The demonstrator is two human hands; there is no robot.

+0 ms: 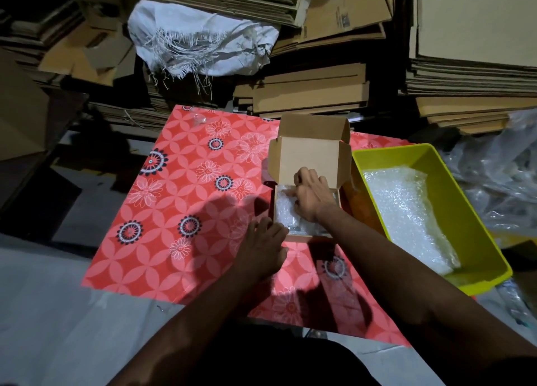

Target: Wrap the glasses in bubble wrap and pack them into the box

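Head view: the wrapped bundle (pixel 286 215) lies in the box (pixel 309 156). The right hand (pixel 312 196), fingers curled, presses it down; whether it grips, I cannot tell. The left hand (pixel 263 247), fingers straight, steadies the box's near corner. Best to press evenly, seating it flat before closing the lid.

Both arms reach forward; the right hand (pixel 312 195) is bent down with curled fingers, the left hand (pixel 263 246) lies flat.
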